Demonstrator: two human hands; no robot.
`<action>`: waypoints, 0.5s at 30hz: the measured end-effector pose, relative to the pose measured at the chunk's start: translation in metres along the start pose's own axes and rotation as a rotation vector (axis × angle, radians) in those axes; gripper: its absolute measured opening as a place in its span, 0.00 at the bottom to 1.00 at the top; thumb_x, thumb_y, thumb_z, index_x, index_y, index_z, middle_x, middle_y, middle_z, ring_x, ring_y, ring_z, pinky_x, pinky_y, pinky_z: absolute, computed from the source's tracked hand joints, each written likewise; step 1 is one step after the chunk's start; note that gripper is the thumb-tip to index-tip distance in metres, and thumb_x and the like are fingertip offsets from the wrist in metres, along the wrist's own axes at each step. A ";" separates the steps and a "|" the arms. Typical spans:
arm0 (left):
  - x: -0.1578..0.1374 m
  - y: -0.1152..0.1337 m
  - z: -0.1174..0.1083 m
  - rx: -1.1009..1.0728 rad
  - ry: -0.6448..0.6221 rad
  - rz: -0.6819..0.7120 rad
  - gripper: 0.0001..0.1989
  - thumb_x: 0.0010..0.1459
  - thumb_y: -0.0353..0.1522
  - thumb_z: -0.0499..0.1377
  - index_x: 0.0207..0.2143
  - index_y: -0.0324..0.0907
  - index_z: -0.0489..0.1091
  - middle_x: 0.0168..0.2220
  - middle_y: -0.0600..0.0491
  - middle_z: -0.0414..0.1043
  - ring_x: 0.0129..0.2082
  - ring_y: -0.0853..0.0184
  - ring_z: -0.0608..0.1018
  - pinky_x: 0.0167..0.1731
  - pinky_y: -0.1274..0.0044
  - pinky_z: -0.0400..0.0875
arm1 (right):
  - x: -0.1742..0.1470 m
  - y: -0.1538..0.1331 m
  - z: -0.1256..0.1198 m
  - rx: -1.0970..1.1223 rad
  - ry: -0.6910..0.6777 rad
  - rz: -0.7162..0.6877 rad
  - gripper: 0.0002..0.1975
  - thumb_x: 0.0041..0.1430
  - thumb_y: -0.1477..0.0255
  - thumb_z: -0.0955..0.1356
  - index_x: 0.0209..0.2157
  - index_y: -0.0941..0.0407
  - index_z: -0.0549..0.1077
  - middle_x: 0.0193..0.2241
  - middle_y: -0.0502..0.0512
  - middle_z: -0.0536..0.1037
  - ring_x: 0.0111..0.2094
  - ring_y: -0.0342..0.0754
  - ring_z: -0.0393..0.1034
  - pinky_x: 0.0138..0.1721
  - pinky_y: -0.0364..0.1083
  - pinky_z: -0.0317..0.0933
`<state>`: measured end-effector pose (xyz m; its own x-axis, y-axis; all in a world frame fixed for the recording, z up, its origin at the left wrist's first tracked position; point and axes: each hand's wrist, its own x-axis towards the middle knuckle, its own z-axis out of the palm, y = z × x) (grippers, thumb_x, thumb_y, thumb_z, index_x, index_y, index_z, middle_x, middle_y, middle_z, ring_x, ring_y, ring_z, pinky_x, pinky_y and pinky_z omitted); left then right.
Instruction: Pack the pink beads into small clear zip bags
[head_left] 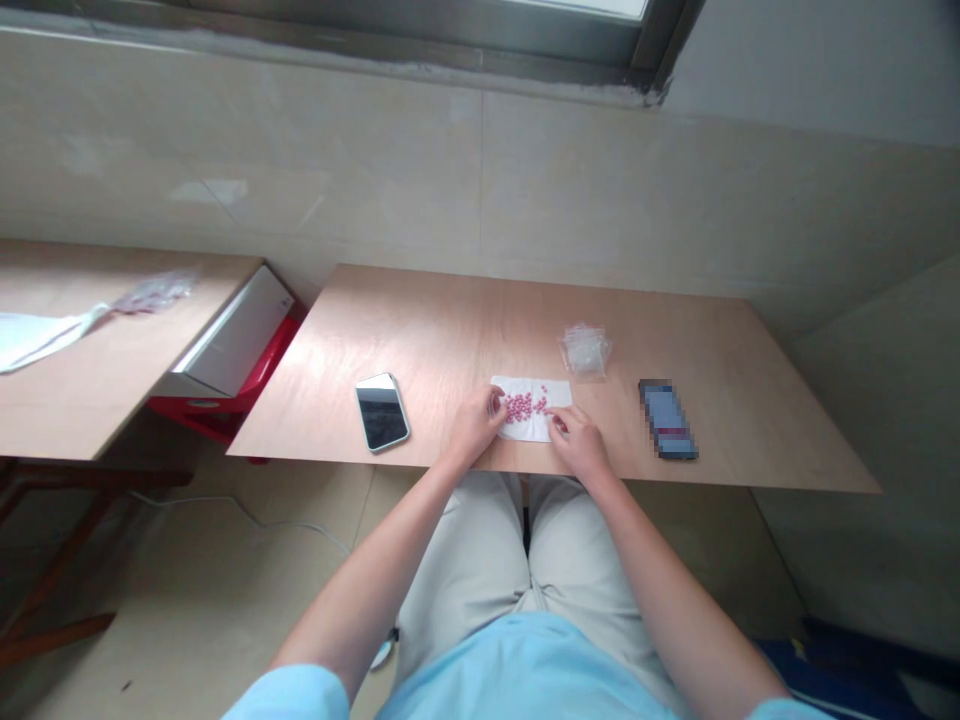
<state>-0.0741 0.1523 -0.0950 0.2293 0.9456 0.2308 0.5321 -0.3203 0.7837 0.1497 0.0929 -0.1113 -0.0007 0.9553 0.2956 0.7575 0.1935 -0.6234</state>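
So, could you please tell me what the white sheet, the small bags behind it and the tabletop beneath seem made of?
White sheet: paper or tissue, perhaps; matte, with faint creases. Small bags: probably plastic, see-through with glossy highlights. Tabletop: likely wood or laminate, faintly grained, softly shiny.

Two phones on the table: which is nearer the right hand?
The pixelated phone, to the right of the right hand; the pale-edged phone lies left of the left hand.
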 end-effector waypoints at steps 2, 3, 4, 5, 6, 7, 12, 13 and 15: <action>0.000 0.000 0.000 0.007 0.001 -0.005 0.06 0.61 0.31 0.59 0.42 0.43 0.71 0.34 0.53 0.73 0.34 0.66 0.74 0.36 0.75 0.66 | -0.001 0.000 0.002 0.001 0.001 -0.013 0.14 0.64 0.72 0.64 0.46 0.54 0.78 0.40 0.59 0.78 0.41 0.53 0.73 0.44 0.48 0.67; 0.000 0.001 0.000 0.008 -0.002 -0.003 0.06 0.61 0.31 0.59 0.42 0.43 0.70 0.34 0.53 0.73 0.34 0.66 0.74 0.36 0.75 0.66 | -0.001 0.000 0.002 0.006 0.006 -0.009 0.14 0.64 0.72 0.64 0.46 0.54 0.78 0.40 0.59 0.78 0.41 0.53 0.73 0.44 0.48 0.67; 0.000 0.001 -0.001 0.008 -0.007 -0.001 0.06 0.62 0.31 0.58 0.42 0.43 0.70 0.34 0.54 0.73 0.34 0.66 0.74 0.36 0.75 0.66 | -0.001 0.000 0.003 0.012 0.012 -0.002 0.13 0.64 0.73 0.64 0.46 0.54 0.78 0.40 0.59 0.78 0.40 0.52 0.73 0.44 0.48 0.68; 0.000 0.001 -0.001 0.008 -0.011 0.002 0.06 0.62 0.31 0.58 0.42 0.43 0.70 0.34 0.54 0.73 0.33 0.67 0.74 0.36 0.75 0.66 | -0.001 0.001 0.003 0.018 0.015 0.005 0.13 0.64 0.73 0.64 0.47 0.54 0.78 0.41 0.58 0.77 0.39 0.52 0.73 0.43 0.48 0.68; 0.000 0.001 -0.001 0.008 -0.016 0.006 0.06 0.62 0.31 0.58 0.42 0.44 0.70 0.34 0.54 0.73 0.33 0.67 0.74 0.36 0.75 0.66 | -0.002 0.002 0.002 0.021 0.015 0.011 0.14 0.64 0.73 0.65 0.48 0.53 0.77 0.41 0.58 0.77 0.38 0.51 0.73 0.43 0.47 0.68; 0.000 0.001 -0.002 0.009 -0.020 0.010 0.06 0.62 0.32 0.58 0.42 0.44 0.70 0.34 0.54 0.73 0.33 0.67 0.74 0.36 0.76 0.66 | -0.002 0.002 0.002 0.021 0.012 0.014 0.14 0.63 0.73 0.65 0.49 0.53 0.77 0.41 0.58 0.77 0.38 0.51 0.73 0.43 0.47 0.68; 0.002 0.001 -0.002 0.018 -0.022 0.012 0.06 0.63 0.32 0.57 0.42 0.43 0.70 0.35 0.53 0.73 0.34 0.67 0.74 0.36 0.76 0.66 | 0.000 0.002 0.002 0.010 0.002 0.022 0.10 0.62 0.73 0.65 0.43 0.54 0.78 0.40 0.57 0.77 0.39 0.51 0.73 0.43 0.47 0.68; 0.002 0.001 -0.001 0.020 -0.022 0.009 0.06 0.63 0.32 0.57 0.42 0.43 0.70 0.35 0.53 0.73 0.34 0.67 0.74 0.37 0.76 0.67 | 0.000 0.002 0.003 0.008 0.009 0.027 0.09 0.62 0.73 0.66 0.41 0.54 0.77 0.40 0.57 0.76 0.39 0.51 0.73 0.43 0.47 0.68; 0.002 0.002 -0.001 0.020 -0.028 0.006 0.06 0.63 0.32 0.57 0.42 0.43 0.70 0.35 0.53 0.73 0.34 0.67 0.74 0.37 0.75 0.67 | 0.000 0.001 0.002 0.005 0.020 0.038 0.07 0.62 0.73 0.66 0.40 0.54 0.76 0.39 0.57 0.76 0.38 0.51 0.73 0.42 0.47 0.68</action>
<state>-0.0738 0.1541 -0.0924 0.2550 0.9417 0.2196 0.5467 -0.3278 0.7705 0.1487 0.0938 -0.1132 0.0407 0.9574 0.2859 0.7536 0.1585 -0.6380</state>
